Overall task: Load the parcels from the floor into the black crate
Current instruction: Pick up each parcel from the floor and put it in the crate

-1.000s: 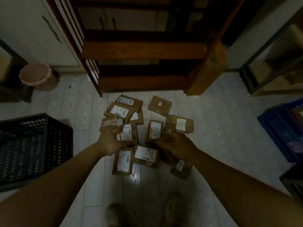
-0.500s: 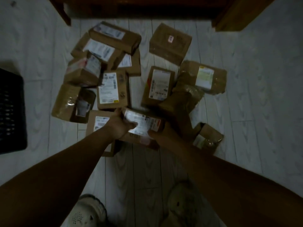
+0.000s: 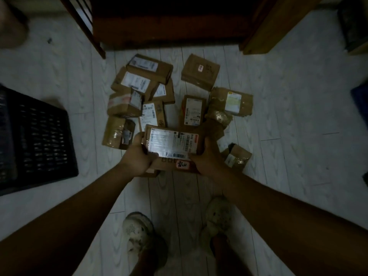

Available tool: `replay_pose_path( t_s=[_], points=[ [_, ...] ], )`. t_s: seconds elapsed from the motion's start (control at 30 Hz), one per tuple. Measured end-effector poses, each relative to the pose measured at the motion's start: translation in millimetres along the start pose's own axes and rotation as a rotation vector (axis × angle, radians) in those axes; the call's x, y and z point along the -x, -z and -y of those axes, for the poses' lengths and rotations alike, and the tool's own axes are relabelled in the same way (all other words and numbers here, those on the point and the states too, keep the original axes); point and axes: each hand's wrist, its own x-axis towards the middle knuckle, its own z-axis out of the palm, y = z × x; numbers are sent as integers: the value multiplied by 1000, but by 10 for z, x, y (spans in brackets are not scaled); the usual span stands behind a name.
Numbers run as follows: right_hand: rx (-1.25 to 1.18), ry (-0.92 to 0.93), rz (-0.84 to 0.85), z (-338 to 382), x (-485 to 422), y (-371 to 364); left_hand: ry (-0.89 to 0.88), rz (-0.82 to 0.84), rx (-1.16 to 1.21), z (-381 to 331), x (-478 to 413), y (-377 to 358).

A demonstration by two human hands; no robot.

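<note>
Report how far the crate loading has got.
Done: nothing that shows; the part of the black crate in view holds no parcel. In hand: the left hand and right hand grip one labelled parcel over the pile. Left: about a dozen parcels lying on the floor, all to be loaded.

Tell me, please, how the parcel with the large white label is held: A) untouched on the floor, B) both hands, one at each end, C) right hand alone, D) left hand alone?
B: the left hand grips the left end of the parcel, and the right hand grips its right end.
</note>
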Motion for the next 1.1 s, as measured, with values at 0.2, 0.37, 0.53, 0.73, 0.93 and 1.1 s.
replay_pose_path(
  t_s=[0.2,0.37,0.53,0.73,0.93,1.1],
  points=[
    [-28,113,-6,1239,1271,426,-103,-76,35,-955,1137,783],
    [-54,201,-73,2017,2260,750,-162,-57,-7,-1682,1961,1322],
    [0,327,-137,2511,3046,999,-260,-116,-3,-2152,2661,1645],
    [41,505,-76,3047,3700,1036,-308,-298,26,-2400,3499,2017],
    [109,654,-69,3544,4317,704,-346,-460,50,-2367,4296,2568],
    [114,755,-13,4060,4708,-5,-354,-528,64,-2092,4780,3351]
  ],
)
